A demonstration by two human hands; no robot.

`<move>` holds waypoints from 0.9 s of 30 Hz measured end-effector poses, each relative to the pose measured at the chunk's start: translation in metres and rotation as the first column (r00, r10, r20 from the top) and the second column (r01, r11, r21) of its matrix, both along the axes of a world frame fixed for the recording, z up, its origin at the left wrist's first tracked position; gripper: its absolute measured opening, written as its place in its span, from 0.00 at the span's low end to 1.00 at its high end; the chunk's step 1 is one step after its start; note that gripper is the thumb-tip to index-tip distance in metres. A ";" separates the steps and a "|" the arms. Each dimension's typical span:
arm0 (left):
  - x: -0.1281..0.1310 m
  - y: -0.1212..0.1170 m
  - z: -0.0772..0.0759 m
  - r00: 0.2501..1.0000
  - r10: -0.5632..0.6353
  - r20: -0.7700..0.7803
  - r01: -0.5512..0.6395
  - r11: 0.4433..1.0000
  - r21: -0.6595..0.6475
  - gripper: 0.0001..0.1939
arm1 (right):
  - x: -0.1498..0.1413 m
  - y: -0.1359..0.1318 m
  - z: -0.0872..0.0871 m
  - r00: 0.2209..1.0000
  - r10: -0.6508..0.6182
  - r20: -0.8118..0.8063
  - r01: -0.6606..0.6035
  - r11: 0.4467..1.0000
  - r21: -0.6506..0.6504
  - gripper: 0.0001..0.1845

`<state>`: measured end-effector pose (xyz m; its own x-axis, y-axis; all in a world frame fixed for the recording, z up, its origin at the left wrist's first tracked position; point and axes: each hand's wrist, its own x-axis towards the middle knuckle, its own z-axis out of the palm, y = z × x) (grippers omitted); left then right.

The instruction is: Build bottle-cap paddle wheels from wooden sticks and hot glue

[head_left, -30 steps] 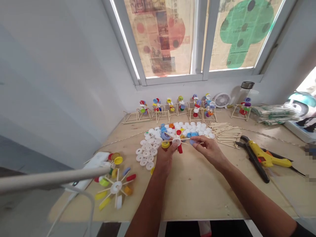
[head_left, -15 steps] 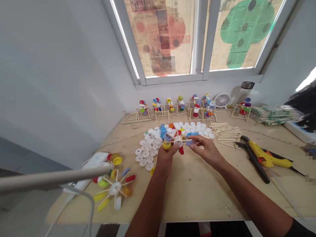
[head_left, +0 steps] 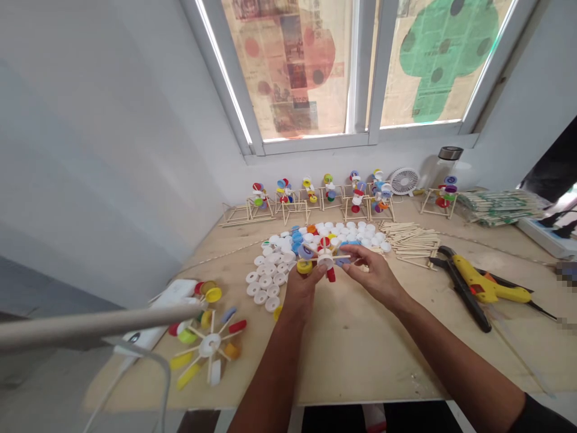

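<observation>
Both my hands hold a small wheel of wooden sticks radiating from a white bottle-cap hub point(head_left: 325, 260), above the table's middle. My left hand point(head_left: 303, 287) grips it from below, next to a yellow cap point(head_left: 305, 267) on one stick end. A red cap point(head_left: 331, 275) hangs below the hub. My right hand point(head_left: 373, 278) pinches a stick between thumb and fingers, near a blue cap point(head_left: 341, 261) that is partly hidden. Behind the wheel lies a spread of white and coloured bottle caps point(head_left: 342, 231).
A finished cap wheel point(head_left: 210, 345) lies front left, beside a white power strip point(head_left: 166, 297). A pale pole point(head_left: 90, 328) crosses the lower left. Stick frames with cap wheels point(head_left: 311, 195) line the back. Loose sticks point(head_left: 410, 243) and a yellow glue gun point(head_left: 478, 287) lie right.
The wheel has turned slightly between my hands, and my right fingers have shifted closer to the hub. The whole view has tilted a little.
</observation>
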<state>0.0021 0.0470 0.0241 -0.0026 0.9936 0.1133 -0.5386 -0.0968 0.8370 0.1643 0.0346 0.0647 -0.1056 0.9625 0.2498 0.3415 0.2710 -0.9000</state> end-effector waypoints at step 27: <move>-0.007 -0.009 0.009 0.993 -0.080 -0.081 0.080 0.997 0.008 0.17 | 0.008 -0.014 -0.004 0.995 0.100 0.020 -0.102 0.983 0.149 0.19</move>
